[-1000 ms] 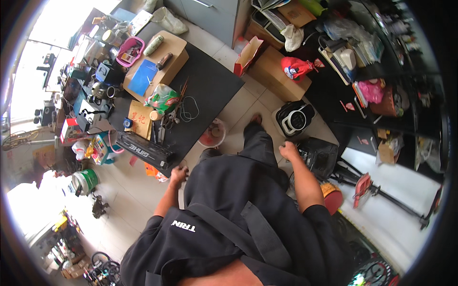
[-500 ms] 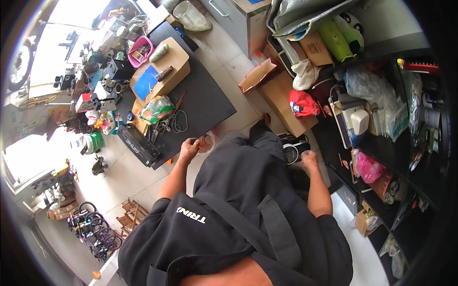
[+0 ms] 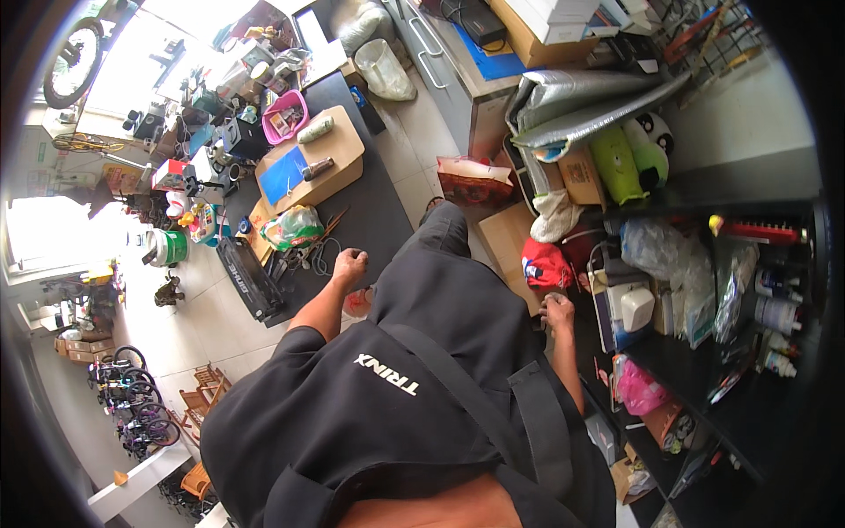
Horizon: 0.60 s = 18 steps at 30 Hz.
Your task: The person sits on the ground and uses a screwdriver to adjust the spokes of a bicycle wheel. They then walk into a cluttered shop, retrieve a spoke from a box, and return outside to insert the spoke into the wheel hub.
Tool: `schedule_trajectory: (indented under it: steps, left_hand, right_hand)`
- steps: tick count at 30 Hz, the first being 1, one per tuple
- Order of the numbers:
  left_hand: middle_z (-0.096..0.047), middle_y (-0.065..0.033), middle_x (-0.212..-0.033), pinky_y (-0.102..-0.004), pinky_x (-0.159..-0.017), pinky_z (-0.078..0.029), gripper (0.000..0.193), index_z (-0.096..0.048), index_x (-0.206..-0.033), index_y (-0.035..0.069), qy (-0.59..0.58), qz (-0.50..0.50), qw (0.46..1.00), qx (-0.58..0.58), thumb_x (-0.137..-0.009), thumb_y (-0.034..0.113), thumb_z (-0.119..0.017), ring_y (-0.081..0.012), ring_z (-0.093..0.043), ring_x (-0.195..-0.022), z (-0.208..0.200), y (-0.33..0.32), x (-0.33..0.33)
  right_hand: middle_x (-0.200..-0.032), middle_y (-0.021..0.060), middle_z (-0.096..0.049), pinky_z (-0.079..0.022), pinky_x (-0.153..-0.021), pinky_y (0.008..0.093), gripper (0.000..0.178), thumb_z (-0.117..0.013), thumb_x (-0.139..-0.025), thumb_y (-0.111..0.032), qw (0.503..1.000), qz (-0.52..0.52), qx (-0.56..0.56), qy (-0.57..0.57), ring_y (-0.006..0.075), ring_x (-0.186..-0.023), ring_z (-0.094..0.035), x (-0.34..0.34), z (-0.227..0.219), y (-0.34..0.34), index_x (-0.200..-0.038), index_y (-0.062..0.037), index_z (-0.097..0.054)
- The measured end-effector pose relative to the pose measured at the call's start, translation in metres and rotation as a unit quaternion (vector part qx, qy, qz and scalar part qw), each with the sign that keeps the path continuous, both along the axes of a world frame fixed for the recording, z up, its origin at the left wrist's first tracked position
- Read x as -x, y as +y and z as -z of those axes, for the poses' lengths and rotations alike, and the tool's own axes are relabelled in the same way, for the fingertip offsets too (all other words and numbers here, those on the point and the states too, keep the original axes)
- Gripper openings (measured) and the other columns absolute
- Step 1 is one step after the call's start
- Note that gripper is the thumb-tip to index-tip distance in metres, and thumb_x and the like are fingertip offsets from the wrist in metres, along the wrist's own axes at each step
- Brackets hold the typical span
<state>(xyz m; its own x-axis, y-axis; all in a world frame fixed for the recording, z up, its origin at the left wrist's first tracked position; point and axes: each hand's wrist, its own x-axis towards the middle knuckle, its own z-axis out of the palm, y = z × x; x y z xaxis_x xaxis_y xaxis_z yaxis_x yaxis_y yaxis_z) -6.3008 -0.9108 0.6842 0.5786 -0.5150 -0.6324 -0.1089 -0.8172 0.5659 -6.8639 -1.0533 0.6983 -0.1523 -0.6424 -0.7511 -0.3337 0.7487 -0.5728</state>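
My left hand (image 3: 350,267) is above the near edge of the black table (image 3: 374,189), its fingers curled in. What it holds, if anything, is too small to make out. A clear, reddish plastic thing (image 3: 358,302) shows beside my left forearm, below the table edge; I cannot tell whether it is apart from the hand. A looped grey cord (image 3: 324,255) lies on the table close to that hand. My right hand (image 3: 556,313), fingers bent inward, is just below a red cloth item (image 3: 546,266) by the shelf; the inside of its grip is hidden.
A cardboard box (image 3: 339,163) and a pink basket (image 3: 286,117) stand on the table. Ahead are a red paper bag (image 3: 475,180) and a cardboard carton (image 3: 506,238) on the floor. Loaded black shelves (image 3: 695,352) line my right side; a grey cabinet (image 3: 431,62) stands ahead.
My view has shifted forward and turned. The left hand now appears over the table edge, apart from the clear plastic thing in the picture. The right hand appears nearer the red cloth item.
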Motion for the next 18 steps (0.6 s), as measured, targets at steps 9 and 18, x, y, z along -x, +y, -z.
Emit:
schedule_trajectory:
  steps: [9,18]
  left_hand:
    - [-0.076,-0.0097,-0.09,-0.0321,-0.072,-0.059,0.031,-0.071,-0.109,-0.003,0.022,0.024,0.993,0.111,-0.1,0.025,-0.065,-0.0169,-0.071,-0.075,0.007,-0.165,-0.075]
    - [-0.075,-0.0117,-0.091,-0.0307,-0.071,-0.058,0.03,-0.068,-0.112,-0.005,0.123,-0.024,0.978,0.168,-0.102,0.023,-0.065,-0.0157,-0.069,-0.073,-0.014,-0.303,-0.166]
  right_hand:
    - [-0.088,0.0034,-0.067,-0.05,-0.055,0.0249,0.023,-0.06,-0.101,-0.02,0.999,-0.004,0.012,-0.04,0.011,-0.068,-0.065,-0.09,-0.011,-0.078,-0.116,-0.0031,-0.066]
    - [-0.093,0.0126,-0.073,-0.055,-0.074,0.0323,0.042,-0.066,-0.096,-0.019,0.975,-0.16,0.136,0.074,0.0151,-0.078,-0.069,-0.198,-0.054,-0.151,-0.126,0.0104,-0.063]
